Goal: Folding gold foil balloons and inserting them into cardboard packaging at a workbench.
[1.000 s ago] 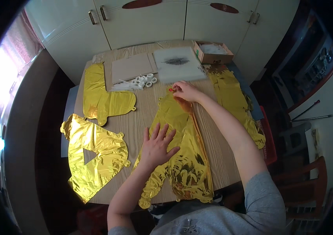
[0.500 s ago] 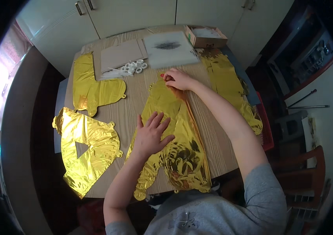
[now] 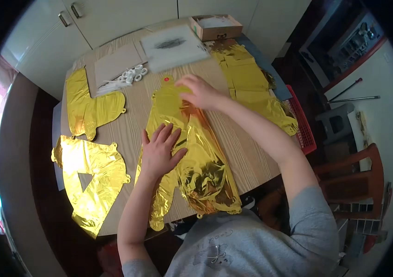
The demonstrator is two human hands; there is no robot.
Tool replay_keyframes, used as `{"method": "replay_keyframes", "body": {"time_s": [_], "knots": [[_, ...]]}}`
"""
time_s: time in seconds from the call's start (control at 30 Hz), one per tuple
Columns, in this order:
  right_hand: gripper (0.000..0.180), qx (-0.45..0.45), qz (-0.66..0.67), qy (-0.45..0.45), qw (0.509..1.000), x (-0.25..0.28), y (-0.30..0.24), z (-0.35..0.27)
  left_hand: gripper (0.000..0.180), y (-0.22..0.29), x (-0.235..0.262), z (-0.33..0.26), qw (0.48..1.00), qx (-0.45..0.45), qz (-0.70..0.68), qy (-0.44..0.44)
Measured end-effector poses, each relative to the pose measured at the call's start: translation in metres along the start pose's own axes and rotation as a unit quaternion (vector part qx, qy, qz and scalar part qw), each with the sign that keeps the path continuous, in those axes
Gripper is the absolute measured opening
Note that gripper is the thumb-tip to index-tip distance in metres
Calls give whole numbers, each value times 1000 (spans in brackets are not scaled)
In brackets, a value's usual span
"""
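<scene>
While the left hand [image 3: 159, 150] lies flat on the gold foil balloon [image 3: 191, 161], the right hand [image 3: 198, 92] pinches its top.

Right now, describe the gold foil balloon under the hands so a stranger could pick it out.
Start at the wooden table and go to its middle, near the front edge. The long gold foil balloon lies flat there, with the left hand pressed on it and the right hand at its far end. Unlike the other gold balloons, it has a small red spot at that end.
</scene>
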State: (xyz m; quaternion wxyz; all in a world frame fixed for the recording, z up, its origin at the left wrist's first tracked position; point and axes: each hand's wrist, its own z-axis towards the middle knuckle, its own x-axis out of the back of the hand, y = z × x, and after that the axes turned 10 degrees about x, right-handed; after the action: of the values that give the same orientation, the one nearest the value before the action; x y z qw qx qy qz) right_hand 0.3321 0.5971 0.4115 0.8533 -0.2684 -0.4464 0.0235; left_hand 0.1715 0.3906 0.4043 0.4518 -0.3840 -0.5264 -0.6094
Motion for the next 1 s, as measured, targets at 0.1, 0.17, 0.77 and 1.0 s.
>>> {"method": "replay_keyframes", "body": {"time_s": [0.1,0.17,0.77,1.0], "knots": [[40,-10,1,-77,997,15,-40,-53,61,2,0,0,1000,1,2,6],[39,-17,16,-96,995,16,-59,-89,61,3,0,1,1000,-2,0,10],[46,-22,-47,-88,995,23,-112,-162,59,7,-3,-1,1000,2,9,16],[55,-11,-137,-164,977,0,-74,-125,60,5,-5,-1,1000,2,11,26]]}}
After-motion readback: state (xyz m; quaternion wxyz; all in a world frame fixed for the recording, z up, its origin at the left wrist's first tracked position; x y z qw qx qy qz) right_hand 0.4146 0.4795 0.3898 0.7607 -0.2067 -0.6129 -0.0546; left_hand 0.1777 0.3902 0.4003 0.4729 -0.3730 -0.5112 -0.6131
